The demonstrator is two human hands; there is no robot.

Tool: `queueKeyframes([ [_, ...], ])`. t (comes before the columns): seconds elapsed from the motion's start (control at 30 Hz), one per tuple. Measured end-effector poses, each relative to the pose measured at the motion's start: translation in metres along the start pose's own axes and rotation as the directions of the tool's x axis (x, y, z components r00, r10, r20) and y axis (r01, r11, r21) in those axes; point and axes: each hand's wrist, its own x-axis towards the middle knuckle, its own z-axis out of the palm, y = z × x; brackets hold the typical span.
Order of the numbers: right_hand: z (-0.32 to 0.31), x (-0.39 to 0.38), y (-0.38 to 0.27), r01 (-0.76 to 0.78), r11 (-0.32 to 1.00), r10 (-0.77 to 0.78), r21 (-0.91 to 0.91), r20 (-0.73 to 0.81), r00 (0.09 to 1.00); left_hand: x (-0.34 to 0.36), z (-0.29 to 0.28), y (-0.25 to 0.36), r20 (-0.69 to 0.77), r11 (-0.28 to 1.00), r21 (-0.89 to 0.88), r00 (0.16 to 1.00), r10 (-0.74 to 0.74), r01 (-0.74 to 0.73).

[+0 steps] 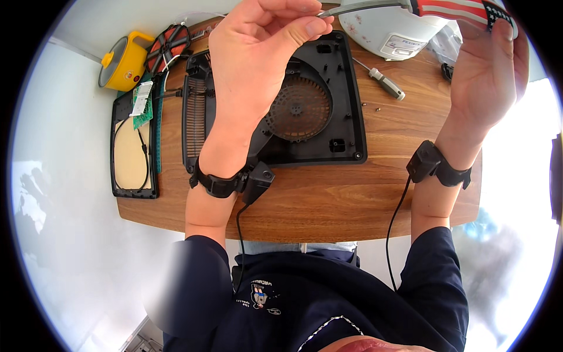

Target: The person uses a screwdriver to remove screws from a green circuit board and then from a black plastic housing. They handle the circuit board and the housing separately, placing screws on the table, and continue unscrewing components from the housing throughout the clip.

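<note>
Above the far side of the table I hold a screwdriver [375, 6] level between both hands. My right hand [489, 76] is closed round its red, white and black star-patterned handle. The fingers of my left hand [264, 53] pinch together at the tip of its shaft; whether a small screw sits there I cannot make out. Below my left hand lies a black plastic appliance base [346, 138], open side up, with a round fan grille [299, 108] and a slatted vent along its left side. My left forearm hides part of it.
Right of the base lie a grey-handled screwdriver [384, 84] and small screws [378, 109]. A white rounded appliance [375, 32] stands behind. At the left are a yellow pot [132, 67], a copper coil [168, 50] and a black-framed panel [134, 155] bearing a green circuit board [142, 118].
</note>
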Motion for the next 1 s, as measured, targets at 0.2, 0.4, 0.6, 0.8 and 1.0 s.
queueKeyframes([
  [0.2,-0.001,-0.007,-0.007,0.103,0.992,-0.096,-0.078,0.09,0.991,-0.003,-0.001,-0.001,0.004,0.981,0.166,0.995,0.104,-0.104],
  [0.4,0.004,-0.012,0.005,0.178,0.977,-0.16,-0.115,0.155,0.975,-0.008,0.021,0.018,0.066,0.8,0.575,0.984,0.166,-0.173],
  [0.6,0.022,-0.015,-0.013,0.148,0.945,-0.071,-0.292,0.258,0.964,-0.011,0.008,0.006,0.183,0.633,0.752,0.981,0.069,-0.185],
  [0.8,0.016,-0.021,0.026,-0.132,0.982,0.065,0.133,0.416,0.907,0.009,-0.004,-0.02,0.409,0.56,0.752,0.912,0.017,-0.347],
  [1.0,0.027,-0.021,0.028,-0.154,0.964,0.229,-0.218,0.383,0.895,0.033,-0.015,-0.056,0.46,0.622,0.739,0.869,-0.182,-0.261],
])
